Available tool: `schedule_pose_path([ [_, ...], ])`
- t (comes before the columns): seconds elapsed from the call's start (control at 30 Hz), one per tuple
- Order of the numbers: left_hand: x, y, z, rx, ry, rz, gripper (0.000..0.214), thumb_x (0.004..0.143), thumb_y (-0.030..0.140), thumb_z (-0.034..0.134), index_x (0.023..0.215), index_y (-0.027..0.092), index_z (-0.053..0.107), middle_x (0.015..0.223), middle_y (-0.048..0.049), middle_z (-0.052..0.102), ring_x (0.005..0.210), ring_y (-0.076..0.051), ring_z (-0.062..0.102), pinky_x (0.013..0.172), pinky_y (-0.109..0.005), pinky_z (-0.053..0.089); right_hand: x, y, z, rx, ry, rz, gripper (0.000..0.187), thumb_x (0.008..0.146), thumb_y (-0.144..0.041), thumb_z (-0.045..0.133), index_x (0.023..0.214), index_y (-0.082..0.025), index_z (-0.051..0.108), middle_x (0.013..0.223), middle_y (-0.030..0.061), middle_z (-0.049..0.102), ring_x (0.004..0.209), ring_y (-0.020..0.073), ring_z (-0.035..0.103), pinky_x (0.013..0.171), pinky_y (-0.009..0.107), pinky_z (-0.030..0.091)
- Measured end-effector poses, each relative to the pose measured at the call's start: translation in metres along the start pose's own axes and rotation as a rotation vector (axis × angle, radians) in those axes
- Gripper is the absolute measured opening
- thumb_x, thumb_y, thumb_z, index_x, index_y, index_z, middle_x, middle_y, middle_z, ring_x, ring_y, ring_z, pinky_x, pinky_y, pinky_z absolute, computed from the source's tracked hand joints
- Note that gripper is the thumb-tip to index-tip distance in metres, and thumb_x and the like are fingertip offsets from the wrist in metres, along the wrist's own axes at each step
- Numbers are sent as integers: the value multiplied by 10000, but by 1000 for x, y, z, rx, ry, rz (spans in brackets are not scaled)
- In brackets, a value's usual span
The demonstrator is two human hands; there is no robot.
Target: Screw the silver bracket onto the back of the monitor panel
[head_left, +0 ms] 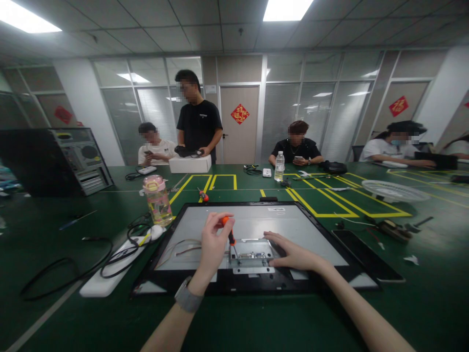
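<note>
In the head view, my left hand [214, 237] is closed around an orange and black screwdriver [232, 238], its shaft slanting down to a metal bracket [252, 254]. The bracket sits on the grey back of a flat display panel [300, 225] with a black frame. My right hand [293, 252] rests at the bracket's right side, fingers stretched out and apart, touching its edge. Thin wires [179, 249] run across the panel left of the bracket. I cannot see exactly where the screwdriver tip meets the metal.
A white power strip [113, 269] with black cables and a pink-lidded bottle [158, 200] stand left of the panel. A dark flat slab [366, 254] lies to its right. Beyond are a red screwdriver [203, 196], a water bottle [279, 167] and several people. A computer case [80, 161] stands far left.
</note>
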State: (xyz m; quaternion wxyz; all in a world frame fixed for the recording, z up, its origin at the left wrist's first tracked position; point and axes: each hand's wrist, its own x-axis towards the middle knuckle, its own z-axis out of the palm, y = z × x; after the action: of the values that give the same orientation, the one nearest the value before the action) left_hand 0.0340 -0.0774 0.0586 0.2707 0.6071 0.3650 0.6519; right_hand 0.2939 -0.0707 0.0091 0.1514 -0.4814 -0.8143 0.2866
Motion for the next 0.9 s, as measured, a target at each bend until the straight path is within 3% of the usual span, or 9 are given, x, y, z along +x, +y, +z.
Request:
schedule_pose_path([
  [0.2, 0, 0, -1, -81, -29, -50, 282, 893, 300, 458, 977, 157, 685, 929, -68, 629, 862, -176, 604, 786, -281, 462, 0, 0, 1, 1, 1, 8, 872, 738, -601, 649, 1438, -186, 336, 1540, 120, 246, 1407, 297, 230, 1168, 439, 194],
  [0.33, -1, 2, -1, -3, -20, 9, 197, 839, 306, 564, 918, 184, 697, 835, -31, 584, 737, -149, 568, 687, -252, 461, -1, -2, 0, 10, -5, 16, 872, 729, -605, 655, 1442, -225, 326, 1545, 98, 240, 1406, 300, 231, 1165, 451, 200],
  [0.53, -1, 3, -1, -81, -62, -28, 274, 894, 300, 471, 1009, 173, 684, 988, -68, 633, 903, -179, 600, 808, -277, 463, -1, -4, -1, 8, -10, 30, 885, 737, -612, 642, 1442, -179, 329, 1544, 120, 235, 1408, 312, 221, 1165, 435, 199],
  [0.7, -1, 2, -1, -23, -48, 19, 153, 818, 281, 606, 892, 180, 693, 874, -34, 583, 786, -149, 579, 704, -236, 469, -1, -2, -1, 9, -6, 21, 861, 741, -587, 652, 1439, -196, 333, 1547, 111, 231, 1415, 295, 208, 1170, 437, 185],
  [0.9, -2, 4, -1, -70, -82, 17, 253, 896, 274, 478, 981, 167, 691, 924, -60, 627, 887, -173, 595, 821, -282, 455, 0, -1, -1, 6, -8, 29, 853, 747, -580, 650, 1439, -196, 332, 1547, 109, 231, 1414, 293, 212, 1171, 427, 189],
])
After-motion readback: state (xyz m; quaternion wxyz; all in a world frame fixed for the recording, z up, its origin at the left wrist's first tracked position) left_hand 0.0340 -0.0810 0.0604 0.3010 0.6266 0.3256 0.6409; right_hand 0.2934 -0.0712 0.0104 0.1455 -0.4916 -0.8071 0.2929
